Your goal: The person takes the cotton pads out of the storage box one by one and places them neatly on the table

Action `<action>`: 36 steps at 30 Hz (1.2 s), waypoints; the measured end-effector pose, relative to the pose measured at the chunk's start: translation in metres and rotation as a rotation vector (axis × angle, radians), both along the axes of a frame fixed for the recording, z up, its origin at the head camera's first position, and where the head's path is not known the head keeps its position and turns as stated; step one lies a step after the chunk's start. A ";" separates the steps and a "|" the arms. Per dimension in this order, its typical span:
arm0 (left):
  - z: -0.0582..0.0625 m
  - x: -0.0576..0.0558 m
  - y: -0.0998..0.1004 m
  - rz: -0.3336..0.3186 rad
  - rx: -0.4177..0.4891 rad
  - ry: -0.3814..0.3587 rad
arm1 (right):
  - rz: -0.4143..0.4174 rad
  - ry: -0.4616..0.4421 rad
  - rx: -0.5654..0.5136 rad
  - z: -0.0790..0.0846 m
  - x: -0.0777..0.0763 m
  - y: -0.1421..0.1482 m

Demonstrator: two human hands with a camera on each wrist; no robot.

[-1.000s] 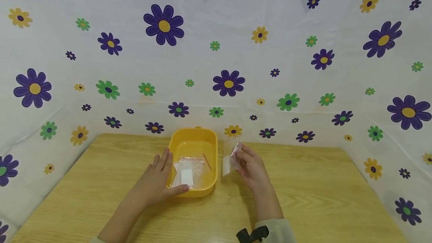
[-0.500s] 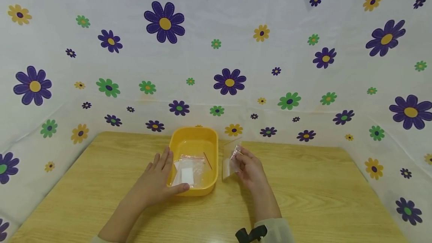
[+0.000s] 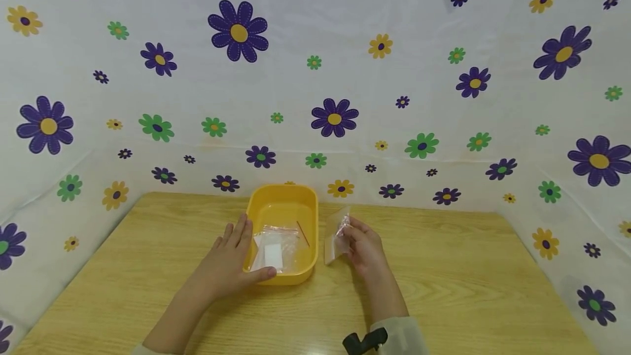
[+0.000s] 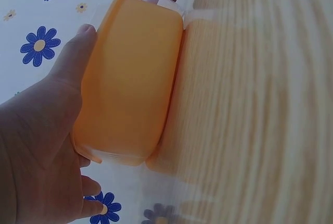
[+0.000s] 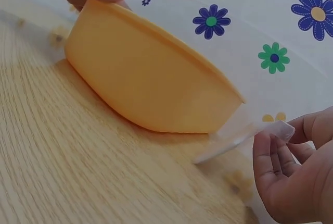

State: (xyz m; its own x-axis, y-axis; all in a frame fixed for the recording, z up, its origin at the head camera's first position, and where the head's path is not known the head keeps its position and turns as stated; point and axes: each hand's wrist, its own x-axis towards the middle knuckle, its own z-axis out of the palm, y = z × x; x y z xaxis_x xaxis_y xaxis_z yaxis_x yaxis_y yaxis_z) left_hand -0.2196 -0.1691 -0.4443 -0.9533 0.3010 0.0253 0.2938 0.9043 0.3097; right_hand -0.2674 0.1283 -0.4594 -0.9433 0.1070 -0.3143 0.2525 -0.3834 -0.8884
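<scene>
A yellow plastic tub (image 3: 283, 210) stands on the wooden table (image 3: 443, 278). My left hand (image 3: 235, 259) holds its near left corner, thumb on the front rim and fingers along the side; the left wrist view shows this hand (image 4: 49, 140) wrapped round the tub's (image 4: 130, 78) end. Small clear zip bags (image 3: 274, 250) with white content lie inside the tub. Just right of the tub, my right hand (image 3: 351, 237) pinches another small clear zip bag (image 3: 334, 242) upright, its lower edge near the tabletop. The right wrist view shows that bag (image 5: 244, 133) beside the tub (image 5: 151, 88).
A white cloth with printed flowers (image 3: 335, 119) covers the walls behind and on both sides of the table. Bare wood stretches left and right of the tub and towards the near edge.
My right hand has sunk slightly towards the table with the bag. My left hand stays on the tub.
</scene>
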 end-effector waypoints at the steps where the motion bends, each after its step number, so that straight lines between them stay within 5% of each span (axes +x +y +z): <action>1: 0.000 0.000 0.000 -0.002 0.003 0.002 | -0.004 0.005 0.008 -0.001 0.000 0.000; 15: 0.002 0.004 0.001 -0.016 0.029 0.013 | -0.004 0.074 0.293 -0.006 0.004 0.003; 27: -0.001 0.001 0.000 -0.012 0.020 0.003 | 0.019 0.117 0.781 -0.009 0.007 0.011; 36: -0.003 0.000 -0.001 -0.008 0.010 0.003 | 0.027 0.101 0.966 -0.008 0.010 0.017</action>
